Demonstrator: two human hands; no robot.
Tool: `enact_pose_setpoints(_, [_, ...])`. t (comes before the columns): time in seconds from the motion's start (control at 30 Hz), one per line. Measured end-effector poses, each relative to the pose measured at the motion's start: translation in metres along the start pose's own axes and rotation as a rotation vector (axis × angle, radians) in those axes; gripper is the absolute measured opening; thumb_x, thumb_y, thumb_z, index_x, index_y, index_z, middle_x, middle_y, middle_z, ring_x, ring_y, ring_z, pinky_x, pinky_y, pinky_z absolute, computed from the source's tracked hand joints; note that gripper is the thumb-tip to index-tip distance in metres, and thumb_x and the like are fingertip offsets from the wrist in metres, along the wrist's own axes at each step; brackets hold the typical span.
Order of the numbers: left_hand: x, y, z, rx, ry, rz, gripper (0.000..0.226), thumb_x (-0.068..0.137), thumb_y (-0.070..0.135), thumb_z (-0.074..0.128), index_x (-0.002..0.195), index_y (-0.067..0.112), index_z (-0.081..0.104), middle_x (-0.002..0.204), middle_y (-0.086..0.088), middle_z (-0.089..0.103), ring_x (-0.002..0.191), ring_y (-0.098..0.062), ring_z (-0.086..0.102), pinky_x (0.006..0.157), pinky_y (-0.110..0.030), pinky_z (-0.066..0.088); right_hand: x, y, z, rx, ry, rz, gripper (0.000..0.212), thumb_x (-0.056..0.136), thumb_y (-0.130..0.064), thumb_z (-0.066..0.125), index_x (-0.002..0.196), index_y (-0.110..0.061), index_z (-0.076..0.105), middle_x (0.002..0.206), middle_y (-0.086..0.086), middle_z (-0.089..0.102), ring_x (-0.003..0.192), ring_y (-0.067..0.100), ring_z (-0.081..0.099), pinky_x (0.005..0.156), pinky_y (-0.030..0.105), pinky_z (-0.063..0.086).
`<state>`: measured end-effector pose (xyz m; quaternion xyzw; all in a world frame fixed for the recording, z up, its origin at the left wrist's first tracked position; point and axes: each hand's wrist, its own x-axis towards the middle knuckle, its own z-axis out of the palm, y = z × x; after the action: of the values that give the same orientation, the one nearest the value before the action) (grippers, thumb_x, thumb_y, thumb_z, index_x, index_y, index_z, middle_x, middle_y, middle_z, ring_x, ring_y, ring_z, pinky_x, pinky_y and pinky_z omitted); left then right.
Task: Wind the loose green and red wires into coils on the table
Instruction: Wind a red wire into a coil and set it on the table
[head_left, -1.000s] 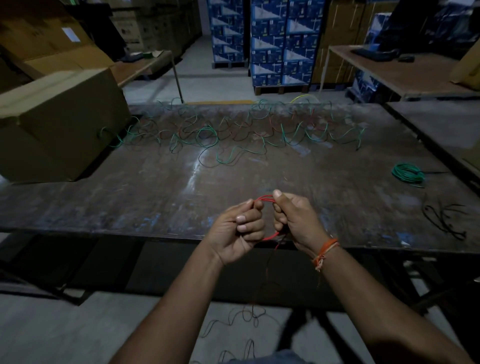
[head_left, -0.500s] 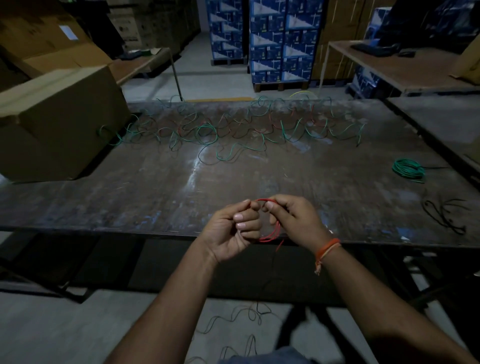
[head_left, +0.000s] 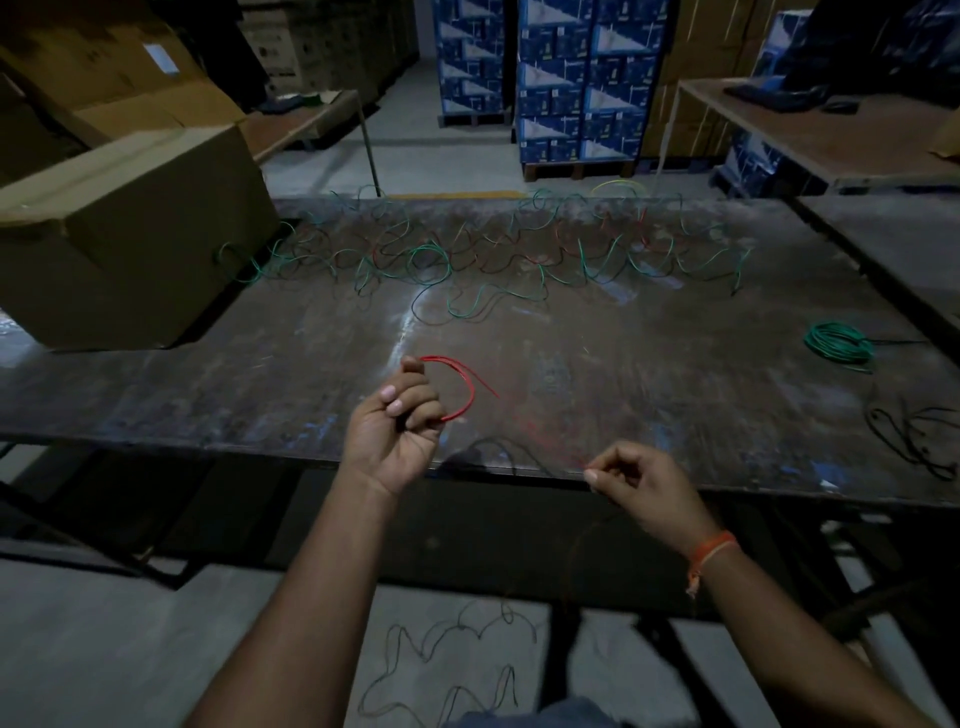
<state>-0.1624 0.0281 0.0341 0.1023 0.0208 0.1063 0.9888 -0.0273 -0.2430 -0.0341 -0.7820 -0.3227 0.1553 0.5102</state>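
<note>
My left hand (head_left: 397, 428) grips a small red wire coil (head_left: 462, 387) above the near edge of the worn table (head_left: 260, 384). A blurred stretch of the same red wire (head_left: 545, 439) runs from the coil down to my right hand (head_left: 644, 486), which pinches it at the table's edge. The wire's tail drops past that hand to the floor (head_left: 452, 660). Loose green and red wires (head_left: 467, 265) lie tangled across the far half of the table. A finished green coil (head_left: 839, 345) rests at the right.
A large cardboard box (head_left: 130, 234) stands on the table's left end. A dark wire tangle (head_left: 914, 434) lies near the right front corner. Another table (head_left: 826, 130) stands behind on the right, stacked blue boxes (head_left: 571, 78) farther back.
My hands have parted: the right one slid down and right along the wire to the table's edge, while the left lifted the red coil slightly left and forward.
</note>
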Motion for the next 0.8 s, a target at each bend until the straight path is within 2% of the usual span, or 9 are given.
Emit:
enact_pose_setpoints(0.07, [0.003, -0.007, 0.004, 0.129, 0.091, 0.055, 0.017, 0.079, -0.005, 0.068, 0.089, 0.007, 0.061, 0.058, 0.008, 0.048, 0.046, -0.003, 0.045, 0.044, -0.015, 0.033, -0.001, -0.022, 0.0, -0.114, -0.049, -0.165, 0.008, 0.09, -0.019, 0.075, 0.083, -0.024, 0.072, 0.079, -0.004, 0.071, 0.076, 0.015, 0.067, 0.072, 0.039, 0.055])
enact_pose_setpoints(0.13, [0.008, -0.02, 0.011, 0.311, 0.219, 0.151, 0.005, 0.092, 0.006, 0.054, 0.089, 0.006, 0.058, 0.059, 0.005, 0.049, 0.047, -0.002, 0.047, 0.044, -0.011, 0.038, -0.001, -0.051, -0.001, -0.166, -0.085, -0.326, 0.003, 0.09, -0.025, 0.073, 0.087, -0.024, 0.073, 0.082, -0.008, 0.069, 0.08, 0.012, 0.066, 0.073, 0.036, 0.054])
enact_pose_setpoints(0.2, [0.013, -0.035, 0.014, 0.503, 0.254, 0.224, 0.023, 0.105, 0.012, 0.037, 0.092, 0.003, 0.053, 0.058, 0.001, 0.052, 0.049, -0.008, 0.055, 0.046, -0.013, 0.044, 0.001, -0.078, -0.002, -0.188, -0.101, -0.438, 0.004, 0.091, -0.025, 0.072, 0.088, -0.022, 0.073, 0.082, -0.008, 0.065, 0.08, 0.013, 0.064, 0.07, 0.035, 0.052])
enact_pose_setpoints(0.3, [0.011, -0.054, 0.014, 0.801, 0.203, 0.2, 0.025, 0.108, 0.016, 0.033, 0.103, -0.002, 0.05, 0.061, -0.008, 0.06, 0.057, -0.019, 0.062, 0.049, -0.018, 0.044, 0.005, -0.107, -0.001, -0.19, -0.108, -0.535, 0.003, 0.092, -0.02, 0.073, 0.09, -0.018, 0.075, 0.082, -0.004, 0.063, 0.078, 0.014, 0.063, 0.068, 0.036, 0.051])
enact_pose_setpoints(0.37, [0.007, -0.062, 0.012, 0.962, 0.139, 0.149, 0.026, 0.108, 0.017, 0.035, 0.108, -0.004, 0.05, 0.063, -0.007, 0.063, 0.053, -0.015, 0.059, 0.05, -0.021, 0.047, 0.01, -0.118, 0.0, -0.195, -0.08, -0.564, 0.004, 0.091, -0.018, 0.074, 0.093, -0.016, 0.077, 0.082, -0.002, 0.063, 0.078, 0.014, 0.063, 0.068, 0.032, 0.05])
enact_pose_setpoints(0.5, [-0.001, -0.071, 0.014, 1.125, -0.001, 0.073, 0.032, 0.107, 0.022, 0.037, 0.089, 0.003, 0.056, 0.059, -0.009, 0.053, 0.042, -0.014, 0.046, 0.042, -0.023, 0.033, 0.024, -0.13, -0.003, -0.18, 0.011, -0.546, 0.002, 0.091, -0.015, 0.074, 0.092, -0.013, 0.076, 0.082, -0.003, 0.064, 0.078, 0.014, 0.061, 0.068, 0.021, 0.046])
enact_pose_setpoints(0.63, [-0.005, -0.072, 0.018, 0.955, 0.042, 0.0, 0.032, 0.105, 0.02, 0.033, 0.096, -0.001, 0.055, 0.047, -0.001, 0.04, 0.035, -0.006, 0.023, 0.038, -0.016, 0.023, 0.033, -0.124, 0.001, -0.126, 0.051, -0.512, 0.002, 0.09, -0.012, 0.074, 0.089, -0.012, 0.076, 0.083, 0.0, 0.067, 0.08, 0.015, 0.064, 0.07, 0.02, 0.049])
enact_pose_setpoints(0.7, [-0.005, -0.071, 0.018, 0.77, 0.041, -0.037, 0.034, 0.102, 0.025, 0.036, 0.092, 0.001, 0.058, 0.045, 0.005, 0.034, 0.034, -0.003, 0.022, 0.039, -0.018, 0.012, 0.037, -0.113, 0.008, -0.015, 0.102, -0.441, 0.002, 0.09, -0.012, 0.074, 0.091, -0.012, 0.076, 0.085, 0.001, 0.07, 0.082, 0.014, 0.066, 0.073, 0.025, 0.053])
enact_pose_setpoints(0.8, [-0.007, -0.068, 0.017, 0.627, 0.02, -0.107, 0.034, 0.099, 0.025, 0.038, 0.088, 0.006, 0.063, 0.046, 0.009, 0.032, 0.035, 0.0, 0.024, 0.04, -0.019, 0.008, 0.04, -0.094, 0.019, 0.165, 0.099, -0.27, 0.007, 0.094, -0.015, 0.07, 0.1, -0.013, 0.074, 0.094, 0.004, 0.071, 0.087, 0.013, 0.066, 0.078, 0.029, 0.054])
